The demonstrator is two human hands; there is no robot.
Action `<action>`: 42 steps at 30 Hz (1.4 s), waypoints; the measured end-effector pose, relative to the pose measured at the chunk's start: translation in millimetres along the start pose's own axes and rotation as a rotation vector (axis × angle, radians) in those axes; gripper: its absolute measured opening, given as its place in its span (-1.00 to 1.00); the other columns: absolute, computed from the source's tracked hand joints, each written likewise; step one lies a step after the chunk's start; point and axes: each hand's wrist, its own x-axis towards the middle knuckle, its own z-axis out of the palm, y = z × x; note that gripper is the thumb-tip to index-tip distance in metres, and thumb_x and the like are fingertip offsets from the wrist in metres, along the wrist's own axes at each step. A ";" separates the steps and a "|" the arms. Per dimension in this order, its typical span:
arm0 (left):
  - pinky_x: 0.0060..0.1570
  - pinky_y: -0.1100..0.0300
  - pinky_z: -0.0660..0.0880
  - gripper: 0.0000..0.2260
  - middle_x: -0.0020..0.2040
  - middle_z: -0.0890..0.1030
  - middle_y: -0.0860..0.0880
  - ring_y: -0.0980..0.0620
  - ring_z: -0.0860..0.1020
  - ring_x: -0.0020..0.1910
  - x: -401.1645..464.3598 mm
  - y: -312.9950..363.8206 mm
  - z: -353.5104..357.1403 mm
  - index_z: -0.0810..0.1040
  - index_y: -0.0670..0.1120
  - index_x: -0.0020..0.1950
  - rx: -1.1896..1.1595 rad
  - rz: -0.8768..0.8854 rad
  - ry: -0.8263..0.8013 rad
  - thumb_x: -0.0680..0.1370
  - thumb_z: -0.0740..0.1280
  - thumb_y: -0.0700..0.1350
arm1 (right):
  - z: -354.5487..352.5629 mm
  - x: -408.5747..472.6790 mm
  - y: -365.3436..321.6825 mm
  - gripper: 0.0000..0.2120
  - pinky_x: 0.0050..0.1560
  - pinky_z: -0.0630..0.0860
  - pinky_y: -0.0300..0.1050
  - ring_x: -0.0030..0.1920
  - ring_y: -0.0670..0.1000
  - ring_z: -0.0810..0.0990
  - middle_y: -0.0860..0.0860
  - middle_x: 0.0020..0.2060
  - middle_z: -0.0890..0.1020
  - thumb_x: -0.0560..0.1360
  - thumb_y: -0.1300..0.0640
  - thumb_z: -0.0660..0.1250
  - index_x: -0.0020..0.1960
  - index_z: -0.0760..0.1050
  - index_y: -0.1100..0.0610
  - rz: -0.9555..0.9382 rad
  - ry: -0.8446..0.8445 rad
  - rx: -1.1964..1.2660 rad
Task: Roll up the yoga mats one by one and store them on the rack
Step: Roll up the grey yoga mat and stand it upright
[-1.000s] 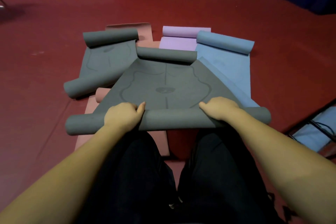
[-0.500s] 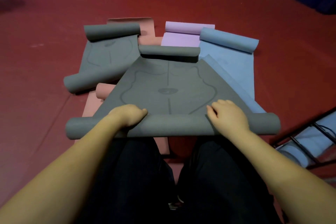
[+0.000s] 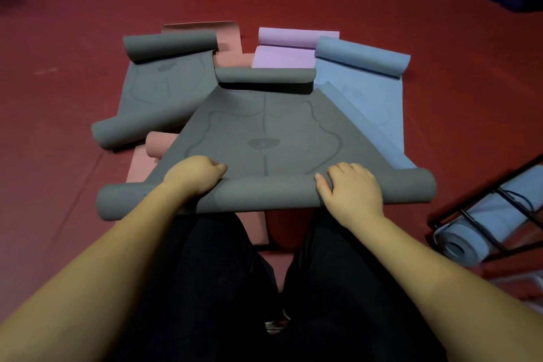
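My left hand (image 3: 195, 175) grips and my right hand (image 3: 349, 188) presses flat on the near roll of the top grey mat (image 3: 264, 138). One blue roll (image 3: 482, 232) sits racked; five mats remain unrolled.

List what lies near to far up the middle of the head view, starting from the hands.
Hands, left and right, on the grey roll → flat grey mat → its curled far end → purple mat → red floor.
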 end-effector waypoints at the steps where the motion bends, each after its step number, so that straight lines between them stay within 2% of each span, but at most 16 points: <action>1: 0.03 0.05 0.39 -0.60 0.17 0.61 -0.20 -0.20 0.53 0.13 -3.9 1.8 0.1 0.64 -0.11 0.06 -0.004 0.015 0.058 0.64 0.10 0.10 | -1.1 4.5 -1.1 -0.54 -0.18 0.43 0.02 -0.23 0.19 0.54 0.09 -0.36 0.54 0.53 -0.15 0.07 -0.32 0.47 0.14 0.010 -0.021 0.002; 3: -0.03 0.05 0.42 -0.60 0.07 0.63 -0.20 -0.21 0.54 0.07 -10.4 4.0 2.4 0.66 -0.12 0.00 0.021 0.037 0.246 0.64 0.10 0.06 | -4.9 12.0 -3.0 -0.51 -0.20 0.44 0.00 -0.24 0.20 0.57 0.10 -0.36 0.57 0.52 -0.16 0.05 -0.32 0.52 0.16 0.023 -0.081 -0.009; 5: -0.06 0.01 0.46 -0.60 -0.03 0.63 -0.21 -0.23 0.53 0.01 -14.3 5.1 5.8 0.65 -0.18 -0.13 0.038 0.081 0.416 0.63 0.12 0.01 | -9.2 19.1 -4.4 -0.48 -0.15 0.43 -0.02 -0.15 0.20 0.60 0.12 -0.26 0.63 0.55 -0.17 0.04 -0.23 0.59 0.17 0.017 -0.134 -0.050; 8: -0.11 -0.01 0.45 -0.55 -0.14 0.62 -0.18 -0.23 0.54 -0.06 -24.1 2.9 19.3 0.61 -0.17 -0.23 0.064 0.096 0.475 0.63 0.10 0.06 | -8.7 32.9 -2.7 -0.48 -0.10 0.38 -0.05 0.03 0.18 0.59 0.13 -0.04 0.66 0.61 -0.18 0.03 -0.04 0.63 0.15 0.018 -0.196 -0.092; 10: -0.18 -0.01 0.41 -0.52 -0.25 0.59 -0.14 -0.23 0.55 -0.16 -34.1 -0.9 33.1 0.57 -0.14 -0.28 0.133 0.132 0.505 0.59 0.06 0.13 | -8.4 42.6 -1.9 -0.43 -0.13 0.38 -0.07 0.04 0.18 0.60 0.12 -0.02 0.66 0.61 -0.20 -0.03 -0.01 0.64 0.13 0.047 -0.264 -0.062; 12: -0.18 -0.01 0.38 -0.51 -0.28 0.59 -0.13 -0.22 0.55 -0.21 -40.3 -4.2 42.3 0.57 -0.11 -0.29 0.175 0.140 0.523 0.59 0.03 0.15 | -6.0 50.5 -1.5 -0.40 -0.17 0.37 -0.08 0.03 0.17 0.60 0.13 -0.02 0.66 0.60 -0.22 -0.07 0.00 0.65 0.12 0.047 -0.309 -0.051; 18: -0.04 -0.03 0.39 -0.38 -0.15 0.67 -0.13 -0.20 0.59 -0.06 -32.3 5.7 26.6 0.64 -0.13 -0.21 0.178 0.104 0.455 0.59 -0.11 0.18 | -13.7 62.9 -5.3 -0.35 -0.09 0.38 -0.05 0.11 0.20 0.57 0.19 0.13 0.62 0.58 -0.23 -0.08 0.15 0.61 0.19 0.085 -0.440 -0.032; 22: 0.02 0.00 0.36 -0.44 -0.03 0.67 -0.15 -0.20 0.59 0.01 -26.2 7.8 14.6 0.64 -0.10 -0.13 0.211 0.135 0.449 0.67 -0.06 0.15 | -33.2 66.9 -3.2 -0.37 0.10 0.41 0.00 0.23 0.20 0.52 0.21 0.28 0.54 0.59 -0.20 -0.05 0.29 0.53 0.21 0.107 -0.560 0.020; 25: -0.03 0.03 0.36 -0.44 0.01 0.65 -0.20 -0.21 0.58 0.03 -34.4 12.6 3.7 0.64 -0.11 -0.06 0.183 0.111 0.321 0.68 -0.07 0.16 | -48.3 64.1 0.3 -0.37 0.31 0.34 0.00 0.37 0.19 0.42 0.21 0.43 0.41 0.62 -0.20 -0.07 0.42 0.42 0.20 0.081 -0.692 0.024; 28: 0.01 0.03 0.41 -0.43 0.08 0.63 -0.22 -0.22 0.58 0.08 -48.9 13.8 4.3 0.65 -0.11 0.03 0.178 0.076 0.230 0.68 -0.07 0.16 | -56.1 54.6 -0.2 -0.42 0.39 0.25 -0.05 0.46 0.15 0.33 0.19 0.50 0.31 0.67 -0.13 -0.09 0.49 0.33 0.21 0.044 -0.820 0.034; 35: 0.06 0.03 0.38 -0.50 0.17 0.59 -0.23 -0.22 0.53 0.15 -43.5 11.0 6.1 0.61 -0.16 0.10 0.149 0.015 0.126 0.66 -0.05 0.09 | -47.3 56.2 -3.6 -0.43 0.39 0.25 -0.06 0.45 0.14 0.34 0.19 0.49 0.33 0.67 -0.12 -0.10 0.48 0.34 0.21 0.020 -0.865 0.042; 37: 0.15 -0.03 0.41 -0.58 0.19 0.54 -0.18 -0.20 0.45 0.21 -39.5 7.7 6.9 0.55 -0.14 0.15 0.118 0.064 0.124 0.65 -0.02 0.05 | -44.1 60.2 -2.6 -0.43 0.38 0.24 -0.07 0.46 0.14 0.33 0.19 0.49 0.32 0.67 -0.13 -0.08 0.49 0.34 0.21 0.021 -0.864 0.053; 39: 0.18 -0.07 0.41 -0.68 0.18 0.50 -0.16 -0.19 0.40 0.24 -38.1 6.1 7.9 0.50 -0.13 0.09 0.067 0.094 0.160 0.65 0.03 0.01 | -41.4 62.5 -1.6 -0.43 0.38 0.25 -0.07 0.45 0.15 0.34 0.19 0.48 0.34 0.67 -0.15 -0.06 0.47 0.36 0.19 0.029 -0.868 0.066; 41: 0.10 -0.03 0.40 -0.75 0.16 0.53 -0.19 -0.19 0.43 0.20 -36.1 5.7 8.3 0.44 -0.09 -0.07 0.030 0.105 0.186 0.64 0.05 -0.01 | -35.9 63.2 -0.2 -0.49 0.33 0.34 -0.04 0.38 0.15 0.42 0.16 0.42 0.43 0.65 -0.15 -0.01 0.34 0.50 0.13 0.017 -0.810 0.065; 42: 0.03 0.00 0.40 -0.76 0.14 0.55 -0.19 -0.19 0.46 0.16 -34.9 6.2 7.3 0.41 -0.07 -0.14 0.017 0.099 0.185 0.63 0.07 -0.01 | -31.9 62.9 1.2 -0.56 0.24 0.41 -0.02 0.30 0.15 0.48 0.14 0.34 0.51 0.63 -0.15 0.03 0.15 0.57 0.08 0.022 -0.719 0.066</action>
